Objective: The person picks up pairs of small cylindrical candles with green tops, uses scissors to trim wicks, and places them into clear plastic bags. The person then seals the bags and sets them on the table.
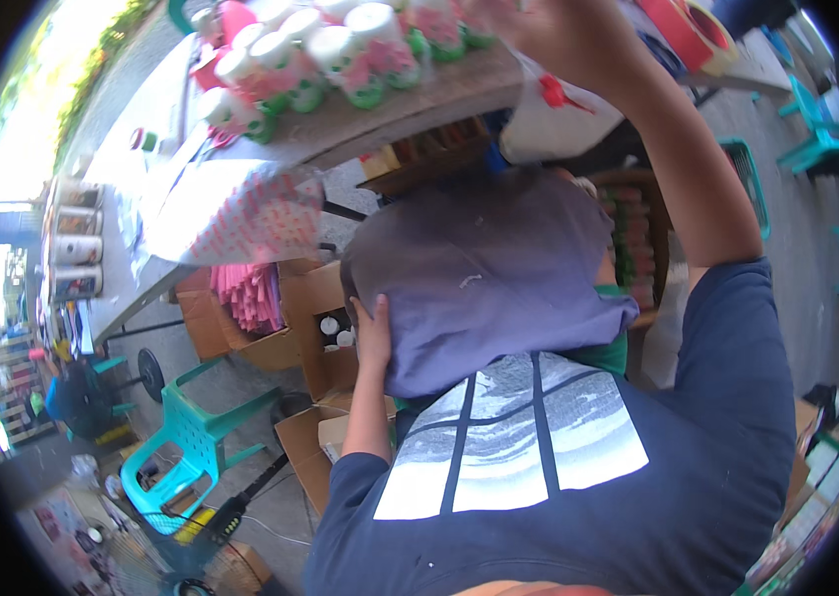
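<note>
My right hand (pixel 512 26) is raised at the top edge of the view, blurred, beside a group of white-topped cylinders (pixel 375 45) with pink and green wrapping on the table (pixel 404 112). Its fingertips are partly cut off, so I cannot tell whether it holds anything. A red ribbon (pixel 555 92) hangs below my right wrist on clear plastic. Lower down, my left hand (pixel 372 331) rests on the side of a purple cloth (pixel 479 276) spread over my lap. Thumb and fingers there are apart, with nothing gripped.
Printed plastic film (pixel 263 216) overhangs the table's left corner. Tape rolls (pixel 695 30) lie at the upper right. Below stand a cardboard box (pixel 203 313) with pink strips, another box (pixel 323 350), a green plastic chair (pixel 196 425) and a fan (pixel 181 551). Another person (pixel 81 395) is far left.
</note>
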Motion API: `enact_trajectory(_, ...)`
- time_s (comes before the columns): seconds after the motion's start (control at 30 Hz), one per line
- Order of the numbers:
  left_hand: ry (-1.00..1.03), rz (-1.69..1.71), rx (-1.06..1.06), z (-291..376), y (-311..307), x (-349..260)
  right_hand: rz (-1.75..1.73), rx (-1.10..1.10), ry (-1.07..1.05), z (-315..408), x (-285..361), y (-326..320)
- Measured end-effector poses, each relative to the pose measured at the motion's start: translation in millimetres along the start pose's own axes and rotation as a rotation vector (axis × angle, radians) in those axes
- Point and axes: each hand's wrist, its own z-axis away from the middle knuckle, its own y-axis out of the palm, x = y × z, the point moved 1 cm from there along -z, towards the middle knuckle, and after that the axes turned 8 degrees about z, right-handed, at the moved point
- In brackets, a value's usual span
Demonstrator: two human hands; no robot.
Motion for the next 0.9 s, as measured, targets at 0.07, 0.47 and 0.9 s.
enact_trajectory(0.07,-0.028,0.08,0.132,-9,-16,25,0.104,-0.124,-0.045,47,-14,-31)
enact_trajectory(0.47,0.31,-0.202,0.084,2,-40,10,0.474,0.281,1.872,576,19,-11)
enact_trajectory(0.9,0.031,0.204,0.055,31,-53,-47,0.593,0.42,2.086,698,32,-20)
